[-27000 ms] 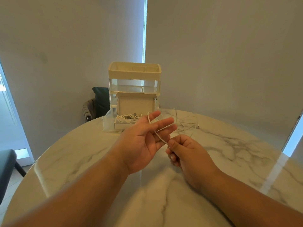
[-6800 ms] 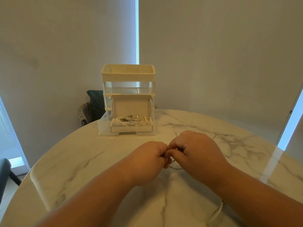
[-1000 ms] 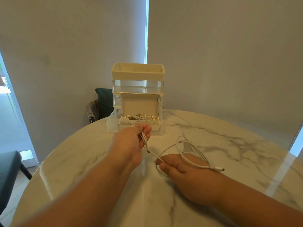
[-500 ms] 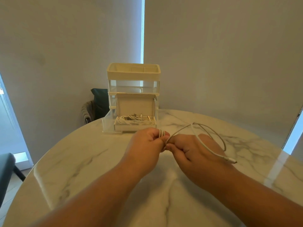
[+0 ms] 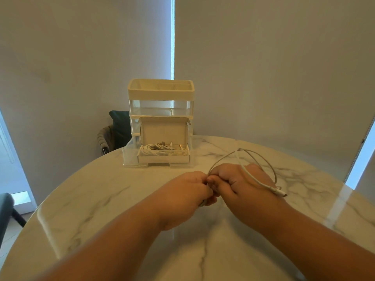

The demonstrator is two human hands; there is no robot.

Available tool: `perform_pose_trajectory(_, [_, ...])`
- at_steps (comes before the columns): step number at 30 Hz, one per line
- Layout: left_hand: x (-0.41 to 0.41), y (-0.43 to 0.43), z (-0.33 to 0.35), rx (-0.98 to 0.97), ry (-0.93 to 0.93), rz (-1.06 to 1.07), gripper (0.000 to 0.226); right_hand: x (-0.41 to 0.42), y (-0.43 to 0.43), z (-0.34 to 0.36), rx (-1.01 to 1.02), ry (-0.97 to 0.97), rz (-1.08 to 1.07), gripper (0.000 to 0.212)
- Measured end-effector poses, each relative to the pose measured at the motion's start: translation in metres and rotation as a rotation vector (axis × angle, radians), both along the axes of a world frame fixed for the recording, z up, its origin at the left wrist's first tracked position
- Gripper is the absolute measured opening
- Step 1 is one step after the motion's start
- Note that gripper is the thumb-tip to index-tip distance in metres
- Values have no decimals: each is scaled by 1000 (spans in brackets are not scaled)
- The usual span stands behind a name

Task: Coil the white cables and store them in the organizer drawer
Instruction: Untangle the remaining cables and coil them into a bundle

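My left hand point(image 5: 187, 191) and my right hand point(image 5: 238, 182) meet fist to fist over the middle of the marble table point(image 5: 101, 199), both gripping a white cable point(image 5: 256, 180). The cable loops up behind my right hand, drapes over its back, and ends in a plug at the right. The part held between the hands is hidden by my fingers. Behind them stands the organizer point(image 5: 161, 98), its lowest clear drawer point(image 5: 129, 157) pulled out. An open white box point(image 5: 164, 159) in that drawer holds several coiled white cables point(image 5: 162, 152).
A dark chair with a grey cloth point(image 5: 113, 132) stands behind the table at the left. Another dark seat point(image 5: 5, 209) shows at the left edge. The round table's edge curves close on the left and the far side.
A second ago my hands were apart with the cable stretched between them. They have come together, the left hand drawing back from the drawer, and the loose loop has shrunk.
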State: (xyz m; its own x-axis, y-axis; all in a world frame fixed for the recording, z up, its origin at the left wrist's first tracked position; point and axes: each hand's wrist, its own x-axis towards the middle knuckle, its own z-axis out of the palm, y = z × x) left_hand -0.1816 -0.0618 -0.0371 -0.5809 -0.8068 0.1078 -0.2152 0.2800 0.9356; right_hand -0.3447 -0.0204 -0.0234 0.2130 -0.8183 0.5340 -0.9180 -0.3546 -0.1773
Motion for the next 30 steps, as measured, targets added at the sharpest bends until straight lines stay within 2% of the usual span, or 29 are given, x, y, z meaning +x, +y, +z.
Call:
perform_pose_trajectory(3, [-3,1,-1,-69,-87,21,19,-2,-1,0,15,-18,14,24])
perform_pose_trajectory(8, [0,4,3,4,-48,51,18,-6,-5,-2,19,-27,-15,17])
perform_pose_trajectory(15, [2,7,5,25,-76,16,28,-23,-9,1,150,-392,25,21])
perform_pose_trajectory(17, [2,7,6,38,-97,41,32,-30,-8,1,163,-447,63,31])
perform_pose_trajectory(20, [5,6,7,89,-24,115,39,-40,-7,1,218,-340,95,43])
perform_pose_trajectory(22, [9,1,8,136,56,191,43,-41,-4,1,193,-209,96,34])
perform_pose_trajectory(23, [10,-1,9,182,105,241,43,-39,-1,2,119,-192,115,30])
perform_pose_trajectory(25, [13,-5,9,301,233,310,40,-34,3,5,-22,-250,196,24])
perform_pose_trajectory(26, [14,-5,10,356,295,318,39,-32,4,7,-16,-323,263,23])
perform_pose_trajectory(27, [14,-6,10,403,342,318,39,-30,7,10,93,-415,354,24])
perform_pose_trajectory(28, [15,-7,11,446,371,316,39,-29,10,12,300,-520,482,27])
perform_pose_trajectory(30, [14,-8,10,509,399,314,40,-32,14,12,783,-602,723,29])
